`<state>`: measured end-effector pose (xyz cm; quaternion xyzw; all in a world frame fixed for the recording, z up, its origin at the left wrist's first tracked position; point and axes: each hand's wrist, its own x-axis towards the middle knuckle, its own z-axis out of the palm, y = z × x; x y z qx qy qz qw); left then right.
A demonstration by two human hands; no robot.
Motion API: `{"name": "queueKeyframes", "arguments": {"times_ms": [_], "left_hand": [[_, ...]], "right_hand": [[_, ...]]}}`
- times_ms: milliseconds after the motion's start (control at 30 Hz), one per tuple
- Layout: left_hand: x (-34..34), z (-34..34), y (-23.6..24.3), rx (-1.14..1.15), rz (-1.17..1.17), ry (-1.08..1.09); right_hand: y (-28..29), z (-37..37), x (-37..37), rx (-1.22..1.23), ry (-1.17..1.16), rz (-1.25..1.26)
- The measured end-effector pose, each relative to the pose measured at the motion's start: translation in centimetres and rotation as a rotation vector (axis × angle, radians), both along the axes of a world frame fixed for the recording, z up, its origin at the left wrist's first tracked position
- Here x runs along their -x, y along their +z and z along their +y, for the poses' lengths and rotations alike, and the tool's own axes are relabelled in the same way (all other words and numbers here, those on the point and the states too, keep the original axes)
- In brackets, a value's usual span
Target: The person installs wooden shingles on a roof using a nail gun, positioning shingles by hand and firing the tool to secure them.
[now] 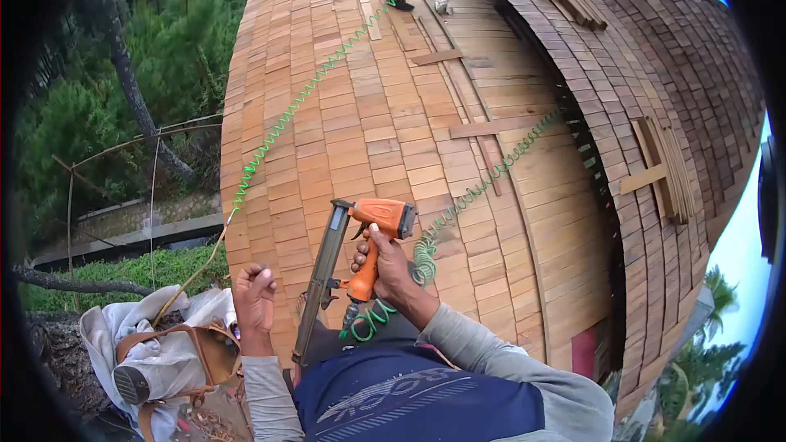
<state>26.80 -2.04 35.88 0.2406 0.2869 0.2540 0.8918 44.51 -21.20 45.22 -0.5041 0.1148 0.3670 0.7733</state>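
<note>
Here the right hand (385,266) grips an orange nail gun (360,258), while the left hand (255,295) is fisted, contents hidden.

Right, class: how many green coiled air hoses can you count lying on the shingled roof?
2. One coiled hose runs from the roof's top down its left side; another crosses the middle to the orange nail gun in the right hand. Their ends are hidden.
</note>
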Motion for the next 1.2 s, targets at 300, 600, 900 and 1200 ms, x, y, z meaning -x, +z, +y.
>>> {"name": "queueKeyframes", "arguments": {"times_ms": [300, 600, 900, 1200], "left_hand": [[-8.3, -3.3, 3.7, -0.719, 0.317, -0.194], [-10.7, -5.2, 4.0, -1.219, 0.559, -0.231], [-12.2, -5.5, 3.7, -1.581, 0.683, -0.18], [-12.4, -4.6, 2.4, -1.289, 0.67, -0.365]], "right_hand": [[-2.3, -1.4, 0.0, -0.18, -0.15, 0.08], [-3.0, -1.0, -0.2, -0.231, -0.235, 0.137], [-3.3, -0.3, -0.4, -0.199, -0.177, 0.146], [-3.1, 0.0, -0.4, -0.172, -0.126, 0.146]]}}
